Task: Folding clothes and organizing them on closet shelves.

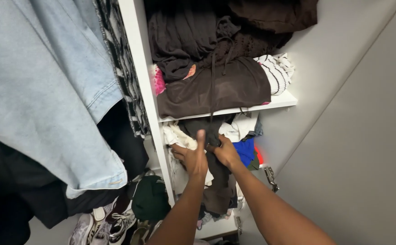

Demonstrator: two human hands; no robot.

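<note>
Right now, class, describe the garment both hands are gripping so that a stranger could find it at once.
Start at the white wardrobe shelf piled with dark clothes; look into the crammed compartment just beneath it. There the left hand and right hand clutch a dark brown garment that hangs down over the front. Unlike the white and blue pieces beside it, it is drab and trails lowest.

We reach both bare arms forward and up. Our left hand [192,156] has its thumb raised and fingers curled in, while our right hand [225,152] is clenched just beside it.
</note>
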